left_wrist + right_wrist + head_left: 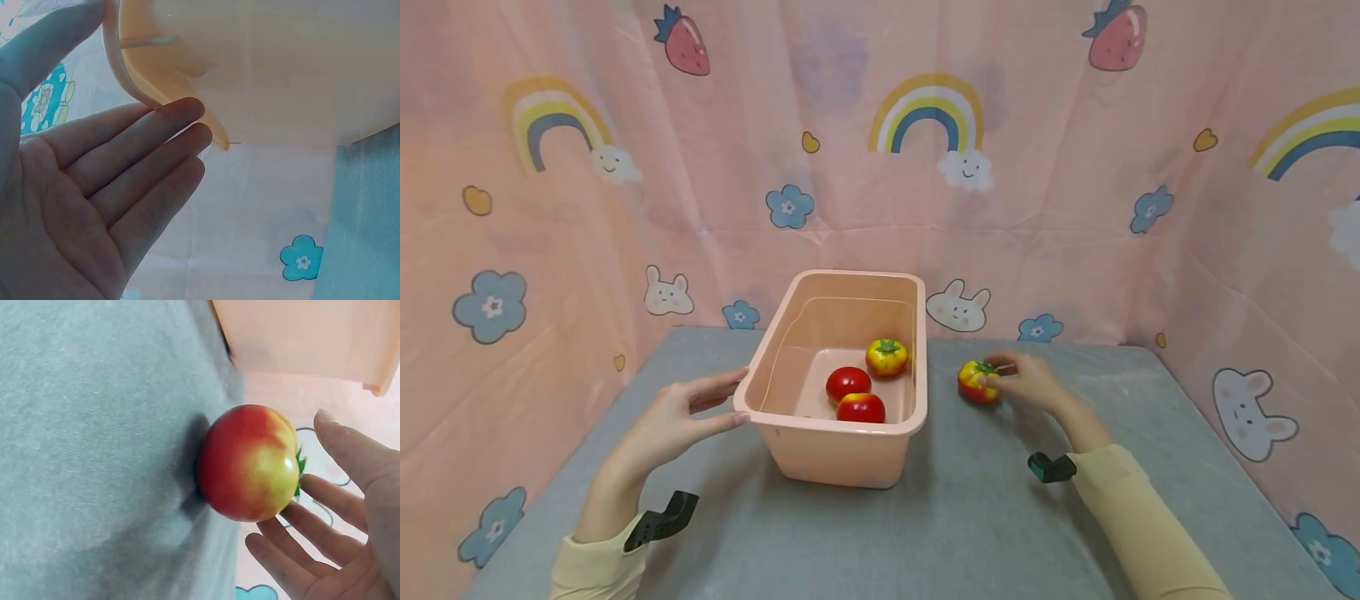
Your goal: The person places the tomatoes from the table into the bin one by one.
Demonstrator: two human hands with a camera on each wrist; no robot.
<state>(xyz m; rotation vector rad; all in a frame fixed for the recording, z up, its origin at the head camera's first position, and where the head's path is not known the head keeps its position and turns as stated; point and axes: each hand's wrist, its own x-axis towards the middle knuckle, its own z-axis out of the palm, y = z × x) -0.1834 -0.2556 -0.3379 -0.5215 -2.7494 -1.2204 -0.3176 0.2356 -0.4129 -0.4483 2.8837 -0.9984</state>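
A pink plastic tub (842, 454) stands in the middle of the grey table (970, 517). Inside lie two red tomatoes (847, 383) (861, 408) and a yellow-orange one (887, 357). My left hand (722, 402) is open at the tub's near left corner, with straight fingers (156, 134) under the rim (131, 69) and the thumb above it. Another red-and-yellow tomato (976, 382) (247, 464) lies on the table just right of the tub. My right hand (1006, 379) (309, 487) cups around its far side, fingers (312, 528) relaxed, thumb apart from it.
A pink curtain (1075, 208) printed with rainbows, flowers and rabbits walls in the table at the back and on both sides. Bare grey tabletop lies in front of the tub and to either side of it.
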